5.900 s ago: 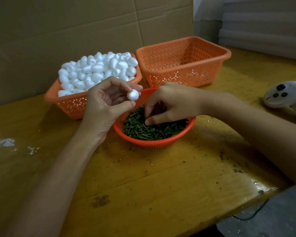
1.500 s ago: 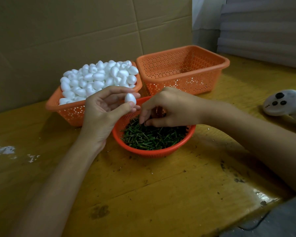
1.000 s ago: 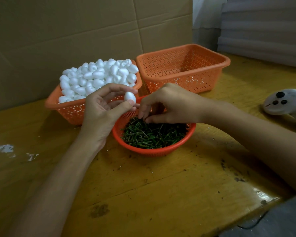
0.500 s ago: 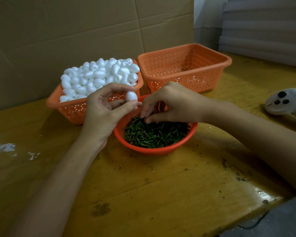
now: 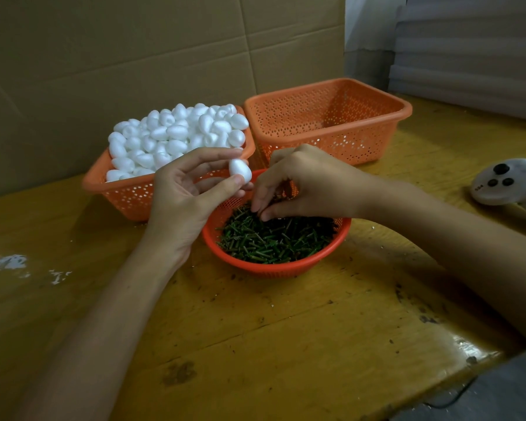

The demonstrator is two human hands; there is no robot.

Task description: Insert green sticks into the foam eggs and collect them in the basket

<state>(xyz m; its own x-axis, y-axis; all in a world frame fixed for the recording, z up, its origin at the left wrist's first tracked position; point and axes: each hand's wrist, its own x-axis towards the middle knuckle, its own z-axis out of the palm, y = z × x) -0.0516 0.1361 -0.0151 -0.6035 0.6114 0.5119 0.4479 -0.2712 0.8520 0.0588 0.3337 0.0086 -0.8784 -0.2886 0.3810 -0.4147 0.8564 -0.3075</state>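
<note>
Head view, checked against half a second ago: almost nothing has shifted, and both hands keep their places.

At left, the egg basket (image 5: 125,192) is heaped with white foam eggs. Next, the left hand (image 5: 179,196), palm up, pinches one egg (image 5: 240,171) between thumb and forefinger, with the other fingers loosely spread. The egg sits at the fingertips, over the far-left rim of the round bowl (image 5: 274,268).

The bowl is filled with green sticks (image 5: 274,241). The right hand (image 5: 310,183) arches over its far side, fingers curled, tips bunched on the pile just beside the egg — cannot tell whether a stick is pinched.

Behind that hand stands the second basket (image 5: 331,135), right beside the egg basket. At far right a white controller (image 5: 507,182) lies on the table (image 5: 286,344).
</note>
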